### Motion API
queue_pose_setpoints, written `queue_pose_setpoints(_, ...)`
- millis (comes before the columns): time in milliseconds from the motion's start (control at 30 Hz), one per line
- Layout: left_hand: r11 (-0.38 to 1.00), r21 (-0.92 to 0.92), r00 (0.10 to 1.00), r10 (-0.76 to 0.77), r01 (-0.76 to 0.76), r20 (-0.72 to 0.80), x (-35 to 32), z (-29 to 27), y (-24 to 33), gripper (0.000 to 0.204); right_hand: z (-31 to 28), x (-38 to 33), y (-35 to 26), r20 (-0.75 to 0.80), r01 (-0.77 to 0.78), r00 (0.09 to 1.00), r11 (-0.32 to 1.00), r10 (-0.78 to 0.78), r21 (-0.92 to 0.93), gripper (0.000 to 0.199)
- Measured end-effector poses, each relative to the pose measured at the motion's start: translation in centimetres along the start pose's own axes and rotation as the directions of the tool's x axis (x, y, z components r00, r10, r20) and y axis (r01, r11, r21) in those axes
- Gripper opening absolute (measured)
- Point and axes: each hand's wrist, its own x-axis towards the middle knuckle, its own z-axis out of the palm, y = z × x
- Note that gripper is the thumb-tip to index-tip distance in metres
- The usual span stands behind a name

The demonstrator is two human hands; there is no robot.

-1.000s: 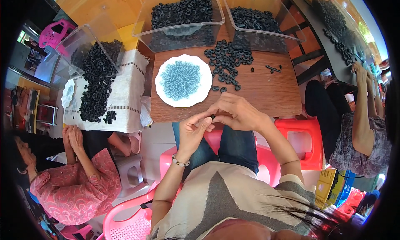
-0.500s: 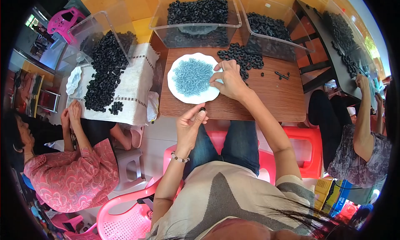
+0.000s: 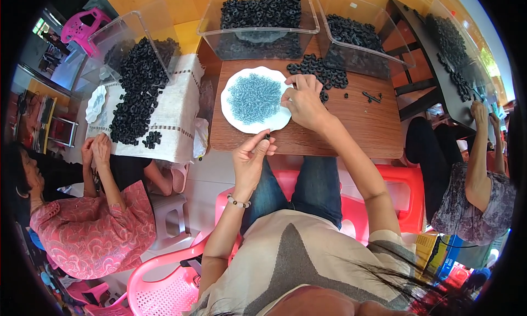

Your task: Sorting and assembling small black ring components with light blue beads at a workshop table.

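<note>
1. My left hand [image 3: 251, 158] hangs at the near edge of the surface [image 3: 351, 130], thumb and forefinger pressed together on a small black ring [image 3: 267, 135].
2. My right hand [image 3: 302, 101] rests on the right rim of the white plate [image 3: 233, 114], fingers curled and bunched over the rim; I cannot tell whether they grip anything.
3. The plate carries a heap of small pale-blue pieces [image 3: 254, 97] and sits on the left half of the brown wooden surface.
4. Just beyond my right hand lies a loose pile of black rings [image 3: 319, 72], with a few strays [image 3: 372, 96] further right on the wood.
5. At the far edge stand two clear plastic bins [image 3: 258, 24], both loaded with more black rings; the right one [image 3: 359, 37] is tilted toward me.
6. To the left a second surface with a white cloth [image 3: 174, 118] bears a long heap of black rings [image 3: 136, 88], a tipped clear bin [image 3: 125, 44] and a small white dish [image 3: 96, 103].
7. A person in a pink patterned top [image 3: 90, 235] sits there, hands together at the cloth's edge.
8. To the right a person in a grey patterned top [image 3: 478, 201] reaches up to a dark bench [image 3: 439, 91] strewn with rings.
9. I sit on a pink plastic chair [image 3: 164, 283]; another pink chair [image 3: 79, 26] stands at the far left, on a pale tiled floor [image 3: 203, 179].
</note>
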Motion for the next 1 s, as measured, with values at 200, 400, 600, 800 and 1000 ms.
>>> queue_pose_setpoints(200, 1.0, -0.004, 1.0, 0.022, -0.022, -0.012, 0.3, 0.2, 0.5, 0.033, -3.6, -0.2, -3.0, 0.084, -0.053, 0.995, 0.995, 0.046, 0.08, 0.007)
queue_pose_setpoints(400, 0.972, 0.117, 0.978, 0.2, -0.206, 0.059, -0.3, 0.9, 0.7, 0.031, -7.9, -2.6, -5.8, 0.322, -0.099, 0.947, 0.932, -0.02, 0.348, 0.01)
queue_pose_setpoints(600, 0.917, 0.294, 0.962, 0.241, -0.27, 0.131, -0.9, 1.4, 0.3, 0.028, -8.5, -4.5, -6.3, 0.303, -0.061, 0.953, 0.957, -0.028, 0.282, 0.008)
queue_pose_setpoints(800, 0.888, 0.381, 0.964, 0.207, -0.257, 0.168, -1.4, 2.0, 0.3, 0.027, -8.1, -6.2, -6.2, 0.258, -0.053, 0.966, 0.971, -0.009, 0.235, 0.008)
queue_pose_setpoints(1000, 0.794, 0.515, 0.945, 0.243, -0.324, 0.221, -1.7, 2.7, 0.3, 0.026, -7.8, -7.4, -6.2, 0.191, -0.037, 0.982, 0.979, -0.001, 0.199, 0.007)
